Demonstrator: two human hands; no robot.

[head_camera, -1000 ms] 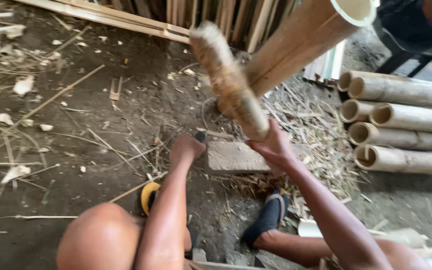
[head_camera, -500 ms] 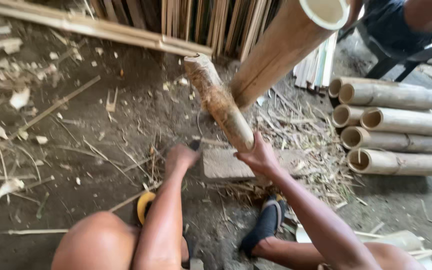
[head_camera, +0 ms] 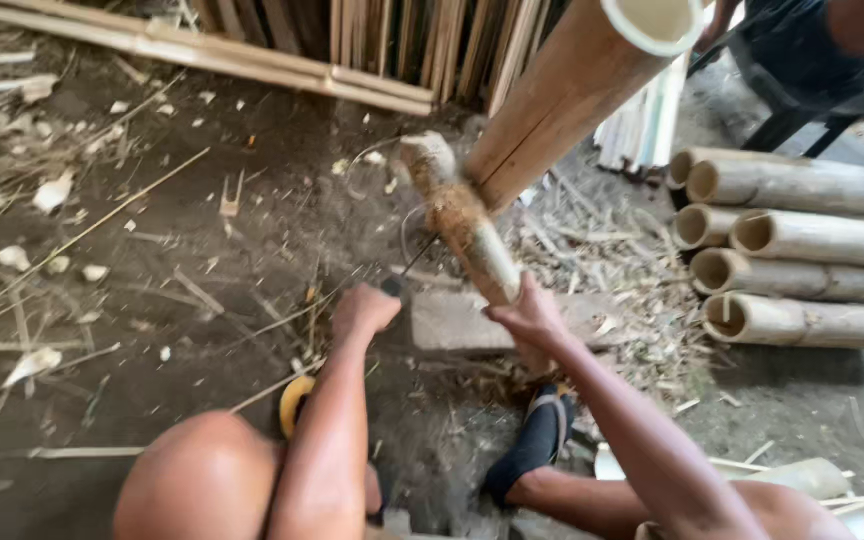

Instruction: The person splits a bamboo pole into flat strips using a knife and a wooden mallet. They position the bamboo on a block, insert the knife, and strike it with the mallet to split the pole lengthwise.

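Observation:
My right hand (head_camera: 527, 315) grips a rough wooden club (head_camera: 457, 215) by its lower end; the club tilts up and to the left. A thick bamboo pole (head_camera: 562, 90) leans in from the upper right, its open end toward the camera and its foot hidden behind the club. My left hand (head_camera: 362, 308) is closed on the handle of a thin dark blade (head_camera: 417, 260) that reaches toward the pole's lower part. Below both hands a flat grey stone block (head_camera: 447, 322) lies on the dirt.
Several cut bamboo sections (head_camera: 802, 250) are stacked at the right. Split bamboo slats (head_camera: 382, 50) lean along the back. Another person (head_camera: 832, 40) sits at the top right. Shavings and splinters litter the dirt floor (head_camera: 152, 250). My feet wear a yellow sandal (head_camera: 292, 400) and a dark sandal (head_camera: 537, 440).
The club has swung down and to the left, from high above the hands to level with the blade. My left hand has stayed low on the blade handle.

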